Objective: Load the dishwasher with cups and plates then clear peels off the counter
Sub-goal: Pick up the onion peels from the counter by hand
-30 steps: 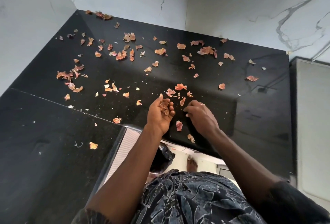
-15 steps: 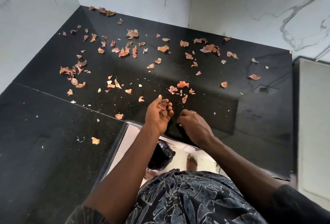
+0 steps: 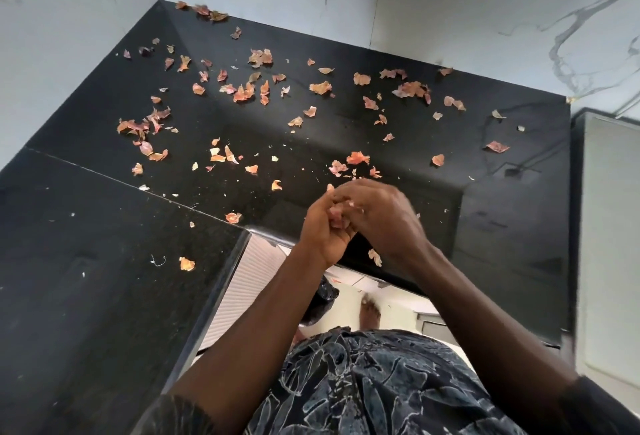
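Nearest the onlooker, a dark leaf-patterned shirt (image 3: 363,382) with both bare forearms reaching forward from it. Below, between the arms: pale floor (image 3: 391,299), one bare foot (image 3: 370,311). At the front edge of the black tabletop (image 3: 104,278), the two hands meet, touching. Left hand (image 3: 323,226): palm turned up, fingers curled into a cup round a small clutch of gathered peels (image 3: 335,223), pinkish bits showing in the gap. Right hand (image 3: 388,216): knuckles up, fingers bent down into the left palm; blurred, so I cannot tell whether they pinch anything. One single peel (image 3: 374,257) lies just beside the right wrist, close to the edge. One more lies apart on the left slab, near a pale curl of thread. Beyond the hands: loose peels (image 3: 244,93), orange-pink and papery, strewn over most of the tabletop, thickest toward the back left, a few lodged in the far corner. To the right, a white unit (image 3: 613,226) stands against the tabletop's end. Behind everything, white marble-veined wall (image 3: 450,1).
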A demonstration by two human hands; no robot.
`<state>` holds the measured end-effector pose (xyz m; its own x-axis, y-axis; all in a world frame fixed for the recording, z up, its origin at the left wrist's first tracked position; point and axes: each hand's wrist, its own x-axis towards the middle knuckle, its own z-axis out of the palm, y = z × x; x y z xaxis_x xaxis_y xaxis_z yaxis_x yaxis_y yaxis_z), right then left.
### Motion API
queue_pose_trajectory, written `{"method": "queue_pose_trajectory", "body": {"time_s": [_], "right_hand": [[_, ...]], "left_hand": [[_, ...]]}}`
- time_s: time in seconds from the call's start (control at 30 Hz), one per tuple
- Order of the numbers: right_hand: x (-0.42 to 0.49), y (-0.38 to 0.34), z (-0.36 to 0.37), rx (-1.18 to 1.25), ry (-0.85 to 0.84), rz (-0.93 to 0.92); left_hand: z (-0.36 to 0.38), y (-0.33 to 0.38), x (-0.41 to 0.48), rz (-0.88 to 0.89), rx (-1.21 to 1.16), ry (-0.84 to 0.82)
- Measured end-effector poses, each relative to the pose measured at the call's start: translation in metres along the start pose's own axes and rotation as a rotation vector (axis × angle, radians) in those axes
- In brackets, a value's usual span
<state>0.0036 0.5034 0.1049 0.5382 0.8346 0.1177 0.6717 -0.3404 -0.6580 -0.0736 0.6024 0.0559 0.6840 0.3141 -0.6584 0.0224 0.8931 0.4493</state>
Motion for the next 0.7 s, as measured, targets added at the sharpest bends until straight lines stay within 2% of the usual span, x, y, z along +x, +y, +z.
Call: {"method": "queue_pose_trajectory", "body": {"time_s": [0.07, 0.13, 0.23, 0.3, 0.4, 0.6, 0.7], "right_hand": [[-0.002, 0.015, -0.013, -0.025, 0.09, 0.077], [-0.01, 0.035, -0.02, -0.059, 0.065, 0.148], [-0.037, 0.055, -0.007, -0.125, -0.172, 0.22], [-0.06, 0.06, 0.011, -0.174, -0.307, 0.193], [-0.072, 0.067, 0.026, -0.213, -0.249, 0.066], [-0.028, 0.077, 0.012, -0.157, -0.004, 0.155], [-0.008, 0.074, 0.022, -0.121, -0.014, 0.178]], "left_hand": [[0.002, 0.004, 0.002, -0.003, -0.026, 0.006], [0.002, 0.007, 0.003, -0.006, -0.047, 0.01], [0.002, 0.01, 0.003, -0.009, -0.067, 0.01], [0.002, 0.01, 0.004, -0.005, -0.079, 0.013], [0.0, 0.01, 0.005, 0.011, -0.078, 0.023], [-0.005, 0.016, 0.006, 0.059, -0.086, 0.073], [-0.008, 0.017, 0.005, 0.08, -0.078, 0.09]]}}
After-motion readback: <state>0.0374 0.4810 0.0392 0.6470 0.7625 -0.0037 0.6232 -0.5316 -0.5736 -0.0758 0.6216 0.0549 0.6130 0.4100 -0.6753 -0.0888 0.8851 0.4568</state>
